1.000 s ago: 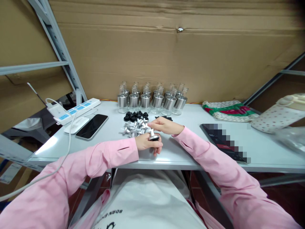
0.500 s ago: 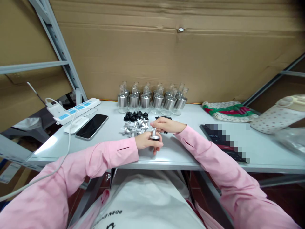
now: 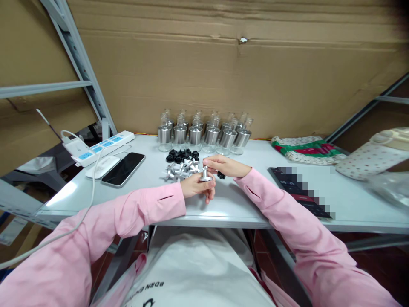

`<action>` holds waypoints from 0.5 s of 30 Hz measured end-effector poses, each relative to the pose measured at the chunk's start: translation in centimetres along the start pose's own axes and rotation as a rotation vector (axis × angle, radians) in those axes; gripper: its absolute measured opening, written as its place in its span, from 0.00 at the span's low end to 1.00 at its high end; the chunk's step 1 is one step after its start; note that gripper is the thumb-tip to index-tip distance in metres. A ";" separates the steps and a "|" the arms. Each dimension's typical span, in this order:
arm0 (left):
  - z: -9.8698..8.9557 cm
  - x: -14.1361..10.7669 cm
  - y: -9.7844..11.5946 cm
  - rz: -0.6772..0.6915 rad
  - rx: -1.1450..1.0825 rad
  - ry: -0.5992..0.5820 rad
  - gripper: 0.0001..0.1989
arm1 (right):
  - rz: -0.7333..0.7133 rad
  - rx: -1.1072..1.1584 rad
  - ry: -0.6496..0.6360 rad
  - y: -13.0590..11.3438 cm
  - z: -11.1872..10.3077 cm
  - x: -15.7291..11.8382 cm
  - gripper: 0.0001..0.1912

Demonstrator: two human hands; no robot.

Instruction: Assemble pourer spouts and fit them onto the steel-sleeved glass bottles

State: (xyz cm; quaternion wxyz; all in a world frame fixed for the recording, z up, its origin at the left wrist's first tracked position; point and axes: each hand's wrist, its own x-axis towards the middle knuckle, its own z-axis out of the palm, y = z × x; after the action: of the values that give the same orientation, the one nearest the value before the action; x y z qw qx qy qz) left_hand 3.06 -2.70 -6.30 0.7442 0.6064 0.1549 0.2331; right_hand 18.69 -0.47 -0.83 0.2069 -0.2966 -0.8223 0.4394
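A silver metal piece with a wide round base and a narrow stem is held upright between my hands. My left hand has its thumb and fingers closed around the base. My right hand pinches at the top of the stem from the right. Just behind my left hand lies a pile of silver metal parts. Black round caps are heaped behind that pile. More small black parts lie partly hidden under my right hand.
Several glass bottles with silver bands stand in rows at the back. A phone, a charger and a power strip are at the left. At the right lie a dark device, a patterned cloth and a dotted container.
Both hands and the metal piece have shifted slightly up and left. The piece's base now shows as silver, where a dark underside showed before. More small black parts are visible beneath my right hand.
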 end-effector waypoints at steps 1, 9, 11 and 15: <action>0.0 0.0 0.0 0.006 -0.005 -0.002 0.27 | -0.015 -0.013 0.006 0.0 -0.1 0.0 0.25; -0.1 0.2 -0.2 0.057 -0.050 -0.015 0.27 | -0.092 -0.055 0.051 -0.1 -0.2 0.0 0.25; -0.1 0.1 -0.3 0.057 -0.052 -0.023 0.27 | -0.081 -0.048 0.046 0.0 -0.2 0.0 0.25; 0.1 0.0 0.1 0.039 -0.005 -0.079 0.27 | 0.026 -0.020 0.007 0.1 -0.2 -0.2 0.26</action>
State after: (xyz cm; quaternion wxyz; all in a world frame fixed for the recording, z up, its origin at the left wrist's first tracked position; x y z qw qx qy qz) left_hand 3.12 -2.81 -6.22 0.7466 0.6162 0.1132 0.2238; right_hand 18.94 -0.43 -0.87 0.2011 -0.3106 -0.8221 0.4328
